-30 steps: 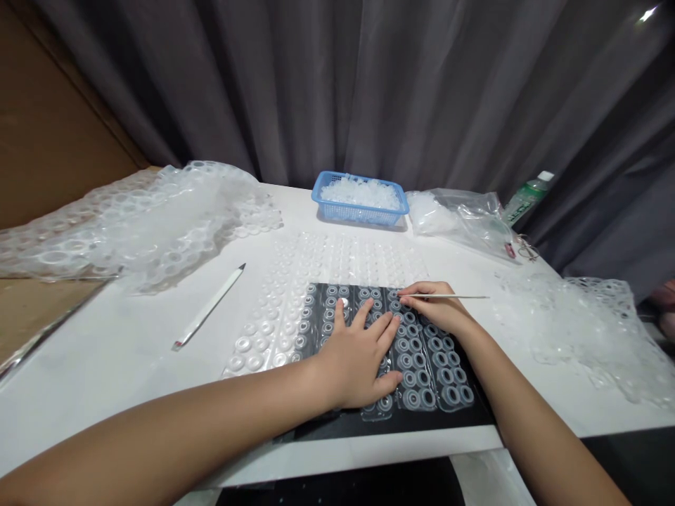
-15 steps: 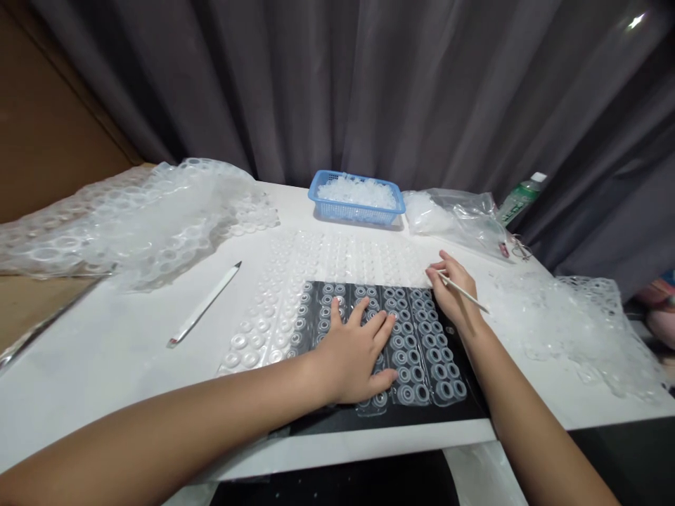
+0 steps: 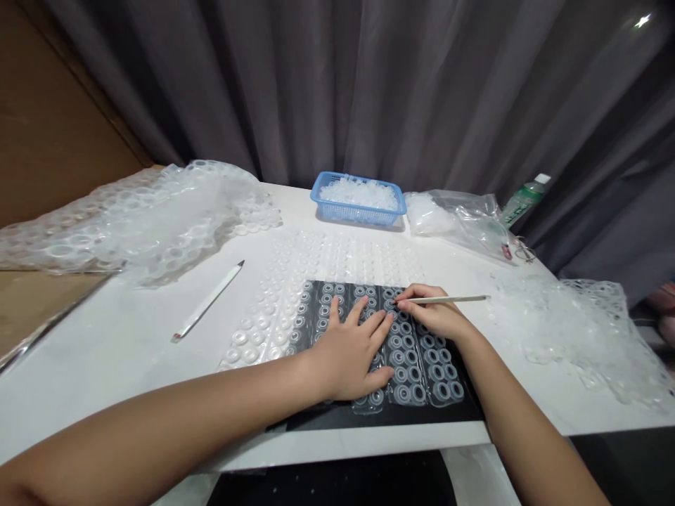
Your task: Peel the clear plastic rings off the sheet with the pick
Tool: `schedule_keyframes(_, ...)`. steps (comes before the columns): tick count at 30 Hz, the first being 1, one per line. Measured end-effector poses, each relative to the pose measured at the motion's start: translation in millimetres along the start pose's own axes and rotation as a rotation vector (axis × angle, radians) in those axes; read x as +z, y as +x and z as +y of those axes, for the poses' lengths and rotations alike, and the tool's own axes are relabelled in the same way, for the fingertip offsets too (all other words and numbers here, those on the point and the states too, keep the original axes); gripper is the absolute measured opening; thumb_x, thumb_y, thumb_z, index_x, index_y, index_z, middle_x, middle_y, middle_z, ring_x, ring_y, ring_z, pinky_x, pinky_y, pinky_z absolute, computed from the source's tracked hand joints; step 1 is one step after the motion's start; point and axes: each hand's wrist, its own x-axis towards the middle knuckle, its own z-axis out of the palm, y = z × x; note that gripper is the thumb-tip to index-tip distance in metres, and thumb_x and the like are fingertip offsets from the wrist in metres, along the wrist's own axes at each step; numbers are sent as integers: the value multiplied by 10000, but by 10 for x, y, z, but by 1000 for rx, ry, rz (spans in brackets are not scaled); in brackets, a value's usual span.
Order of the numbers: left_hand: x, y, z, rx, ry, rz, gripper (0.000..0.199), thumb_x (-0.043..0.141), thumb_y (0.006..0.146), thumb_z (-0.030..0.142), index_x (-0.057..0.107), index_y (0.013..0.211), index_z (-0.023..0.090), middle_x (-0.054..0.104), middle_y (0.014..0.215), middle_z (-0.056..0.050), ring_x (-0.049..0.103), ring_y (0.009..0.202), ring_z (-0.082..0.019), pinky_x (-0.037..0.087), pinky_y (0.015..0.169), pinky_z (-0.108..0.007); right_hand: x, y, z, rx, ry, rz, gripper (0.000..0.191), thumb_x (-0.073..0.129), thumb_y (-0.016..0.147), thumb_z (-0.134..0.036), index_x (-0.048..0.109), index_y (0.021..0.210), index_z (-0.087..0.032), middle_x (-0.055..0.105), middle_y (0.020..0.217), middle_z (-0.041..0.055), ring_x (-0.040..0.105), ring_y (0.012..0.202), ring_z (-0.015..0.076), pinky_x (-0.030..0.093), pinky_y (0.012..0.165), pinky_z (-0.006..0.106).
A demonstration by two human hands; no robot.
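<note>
My left hand (image 3: 352, 348) lies flat with its fingers spread on a clear sheet of ring-shaped pieces (image 3: 403, 355), over a black mat (image 3: 337, 419). Pinched in my right hand (image 3: 435, 313) is a thin pale stick (image 3: 458, 299), its dark tip at the rings near the top of the mat, just right of my left fingertips. More of the clear sheet (image 3: 258, 330) extends past the mat to the left and the back, on the white table (image 3: 131, 365).
A blue basket (image 3: 361, 211) of small clear pieces stands at the back. Beside it are a clear bag (image 3: 458, 218) and a green-labelled bottle (image 3: 527, 200). Perforated plastic sheets (image 3: 131, 218) pile up left, others (image 3: 590, 330) right. A white pen-like tool (image 3: 211, 299) lies left.
My right hand has moved left and slightly toward me, from beyond the mat's upper right corner onto the ring sheet, with the stick turned nearly level. My left hand has barely moved.
</note>
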Motion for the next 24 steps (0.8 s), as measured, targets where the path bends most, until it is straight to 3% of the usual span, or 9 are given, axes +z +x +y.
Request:
schedule_keyframes(14, -13, -5, 9, -8, 29, -46, 775, 285, 867, 634, 117, 1478, 188, 144, 1531, -90, -9, 1378, -417, 28, 1012, -722, 33, -22, -35, -24, -70, 6, 128, 574, 812, -287, 676, 820, -210, 705, 826, 30, 637, 778, 191, 474, 668, 293)
schedule_keyframes(20, -41, -34, 13, -13, 65, -64, 780, 239, 877, 633, 64, 1481, 171, 166, 1526, -104, 29, 1372, -430, 27, 993, -746, 119, -44, -61, -311, -199, 5, 130, 526, 848, -236, 651, 854, -203, 680, 904, 65, 628, 853, 199, 476, 781, 332)
schedule_keyframes(22, -52, -41, 9, -10, 63, -72, 782, 221, 877, 640, 69, 1481, 167, 166, 1526, -99, 27, 1371, -432, 17, 984, -755, 132, -32, -41, -354, -261, 27, 156, 482, 870, -247, 631, 869, -203, 671, 869, 73, 623, 825, 208, 480, 763, 344)
schedule_keyframes(24, -64, -43, 7, -7, 52, -72, 781, 224, 875, 644, 85, 1480, 170, 169, 1525, -91, 27, 1371, -433, 6, 977, -762, 98, -9, 0, -333, -289, 132, 180, 441, 888, -264, 608, 853, -206, 661, 834, 76, 616, 792, 215, 483, 746, 353)
